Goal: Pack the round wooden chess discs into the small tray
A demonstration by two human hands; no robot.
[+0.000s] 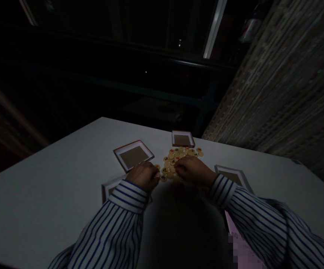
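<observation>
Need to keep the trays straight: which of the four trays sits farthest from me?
The tray just beyond the pile of round pieces, opposite you; the other three lie nearer.

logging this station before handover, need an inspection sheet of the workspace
surface: white table, dimly lit
job's things: pile of round discs with red and black marks, mid-table
clutter: shallow square trays around the pile: far tray, left tray, right tray, near-left tray partly under a striped sleeve; pink sheet at the near right
grippers: left hand and right hand on the pile's near side, fingers curled; grip on a disc cannot be told
cables: nothing seen
surroundings: brick wall on the right, dark railing behind
</observation>
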